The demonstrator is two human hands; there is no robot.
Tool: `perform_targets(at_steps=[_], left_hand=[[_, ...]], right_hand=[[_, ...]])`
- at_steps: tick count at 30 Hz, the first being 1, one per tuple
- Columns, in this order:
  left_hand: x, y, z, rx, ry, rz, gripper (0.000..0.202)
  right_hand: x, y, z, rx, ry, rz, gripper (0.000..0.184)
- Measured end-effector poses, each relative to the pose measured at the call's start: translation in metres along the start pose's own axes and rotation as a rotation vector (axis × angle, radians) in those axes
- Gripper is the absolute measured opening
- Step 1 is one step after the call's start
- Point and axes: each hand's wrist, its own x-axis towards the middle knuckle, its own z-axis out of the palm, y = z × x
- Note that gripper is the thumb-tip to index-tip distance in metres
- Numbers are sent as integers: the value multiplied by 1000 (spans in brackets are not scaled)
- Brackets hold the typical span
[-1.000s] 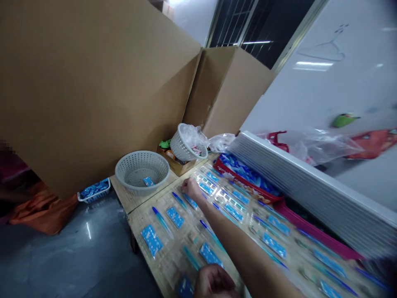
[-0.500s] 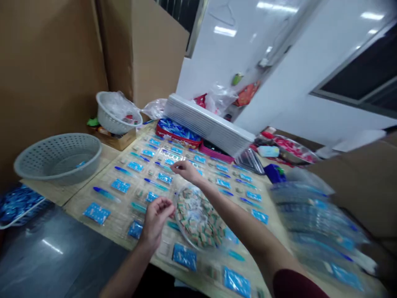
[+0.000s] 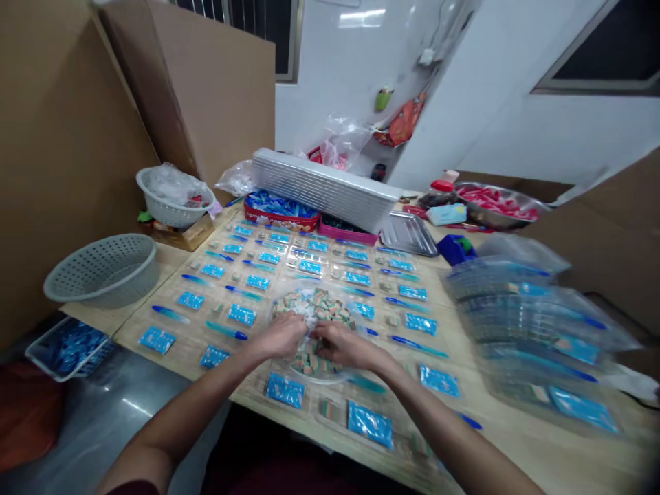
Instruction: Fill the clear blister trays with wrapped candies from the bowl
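Both hands reach into a clear bowl [image 3: 322, 379] of small striped blocks [image 3: 335, 306], which sits toward the near edge of the table [image 3: 520, 443], about midway along it. The left hand [image 3: 287, 335] and right hand [image 3: 337, 342] are close together at white material [image 3: 310, 319] in the bowl's middle, fingers drawn in; whether either one grips a block, I cannot tell. Around the bowl, rows of blue packets [image 3: 370, 424] and blue pens [image 3: 420, 346] run toward the far edge. A grey basket [image 3: 131, 278] stands by the left edge, and stacked clear packages [image 3: 536, 344] lie along the right.
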Motion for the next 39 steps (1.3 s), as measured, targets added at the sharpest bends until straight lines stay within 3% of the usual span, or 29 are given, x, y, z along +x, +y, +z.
perform_targets(at_steps=[6,9,12,16,21,30,39], left_hand=[[3,-8,13,82,9,-1,22],[5,-14,18,27,13,-42,23],[10,-15,21,-73,66,-117,23],[20,-12,21,-141,161,-199,24],[25,-9,16,-313,193,-222,27],[26,-12,22,-448,295,-234,18],[24,-18,25,-739,337,-244,13]], right_hand=[[1,-1,12,-112,83,38,14],[-2,0,13,-64,82,-1,14],[-4,2,13,7,97,46,10],[1,3,15,121,221,155,10],[13,10,25,143,384,124,14],[9,16,34,181,422,130,26],[13,11,24,318,483,180,9]])
